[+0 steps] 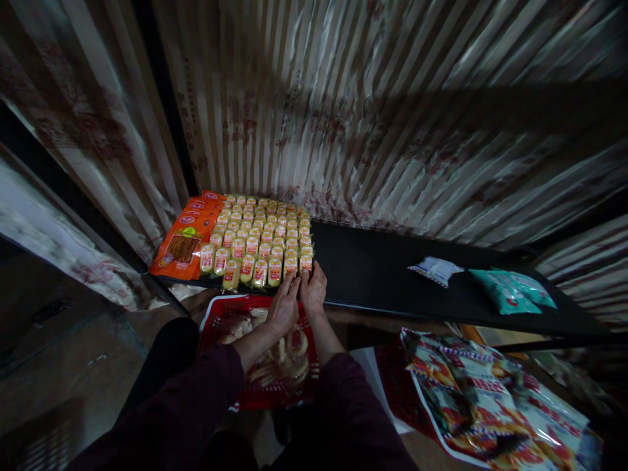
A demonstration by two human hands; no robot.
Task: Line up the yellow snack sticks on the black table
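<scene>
Rows of small wrapped cakes (pixel 252 245), yellow with red-and-white labels, stand close together on the left part of a black shelf (pixel 363 261). At the right end of the front row, my right hand (pixel 314 291) is closed around the lower end of a wrapped cake (pixel 305 261). Close beside it, my left hand (pixel 284 309) has its fingers drawn together on the base of the cakes at that corner. Part of the fingertips is hidden against the wrappers. Left of the cakes lie overlapping orange snack bags (pixel 184 239) with a window showing brown sticks.
Below the shelf edge, a red basket (pixel 209 317) holds wrapped bread under my forearms. Another red basket (pixel 426 418) at the lower right is full of snack bags (pixel 490 399). A white packet (pixel 436 269) and teal packets (pixel 510 291) lie on the shelf's right. A patterned curtain (pixel 304 118) hangs behind.
</scene>
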